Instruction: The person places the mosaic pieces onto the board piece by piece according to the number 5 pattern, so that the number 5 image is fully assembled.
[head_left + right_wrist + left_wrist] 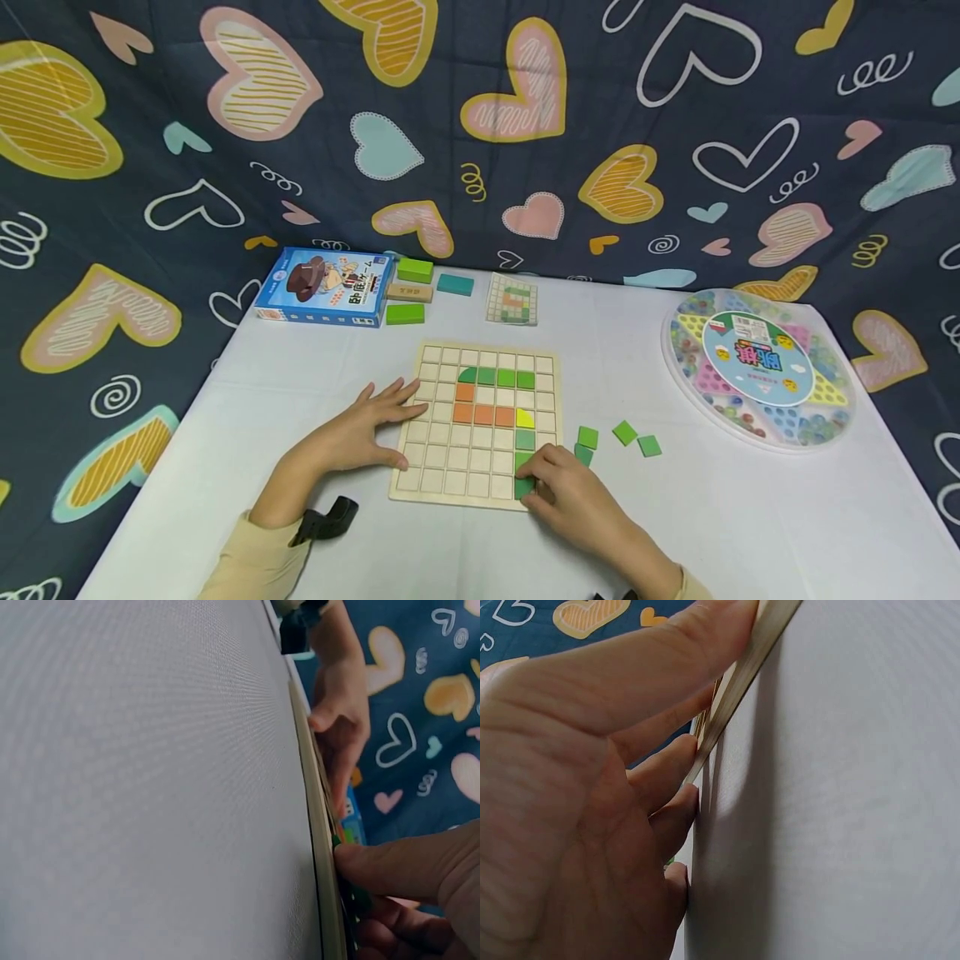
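A square wooden grid board [448, 458] lies on the white table, with colored tiles in some of its cells. Orange tiles [484, 414] form an L in the middle, green tiles [506, 378] make a row above, and a yellow tile [524, 418] sits at the right. My left hand [360, 429] rests on the board's left edge, fingers spread and thumb at the near part. At the near right corner my right hand [570, 492] pinches a dark green tile [522, 490] at the last cell of that column; its fingers partly cover the tile above.
Several loose green tiles [624, 432] lie right of the board. Behind it are a picture card [512, 298], a blue box [326, 287] and several small blocks [405, 314]. A round clear-lidded marble game case [757, 358] stands at the right, before a heart-patterned curtain [480, 167].
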{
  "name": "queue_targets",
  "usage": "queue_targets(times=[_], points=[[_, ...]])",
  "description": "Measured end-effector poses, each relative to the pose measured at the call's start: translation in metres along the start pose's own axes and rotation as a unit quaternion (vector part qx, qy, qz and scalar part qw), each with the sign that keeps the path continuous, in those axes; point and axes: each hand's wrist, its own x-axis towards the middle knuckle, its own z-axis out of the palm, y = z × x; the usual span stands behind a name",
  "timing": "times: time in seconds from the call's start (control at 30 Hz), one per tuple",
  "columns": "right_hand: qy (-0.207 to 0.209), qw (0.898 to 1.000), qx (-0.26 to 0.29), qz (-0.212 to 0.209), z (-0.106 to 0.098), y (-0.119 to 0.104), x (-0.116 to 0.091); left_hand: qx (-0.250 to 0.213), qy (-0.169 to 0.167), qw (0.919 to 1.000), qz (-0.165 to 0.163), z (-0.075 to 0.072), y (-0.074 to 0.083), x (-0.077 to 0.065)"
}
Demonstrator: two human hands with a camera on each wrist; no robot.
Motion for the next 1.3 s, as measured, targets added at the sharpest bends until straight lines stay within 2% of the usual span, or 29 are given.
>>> queue_targets(times=[0.3,0.43,0.57,0.73,0.83,1.07,1.3], points=[[0.002,1.0,0.011,-0.004,0.001,0.002,-0.003,0.001,0.003,1.0,0.005,0.0,-0.001,-0.001],[0.023,0.999,0.028,-0.01,-0.006,0.009,-0.006,0.005,0.003,1.0,0.005,0.001,-0.002,-0.001],[0.05,0.998,0.035,0.02,-0.021,0.026,-0.01,0.007,0.001,1.0,0.005,0.002,-0.002,-0.001],[0.063,0.995,0.008,0.081,-0.037,0.052,-0.013,0.008,-0.002,1.0,0.002,0.001,-0.002,-0.001],[0.062,0.993,-0.002,0.1,-0.042,0.062,-0.012,0.006,-0.001,1.0,0.0,0.001,-0.002,-0.001],[0.03,0.993,-0.043,0.106,-0.04,0.072,-0.007,0.0,0.001,1.0,0.0,0.002,-0.002,-0.001],[0.063,0.992,-0.052,0.097,-0.041,0.065,-0.007,0.008,0.006,0.9999,0.008,0.001,0.0,-0.001]])
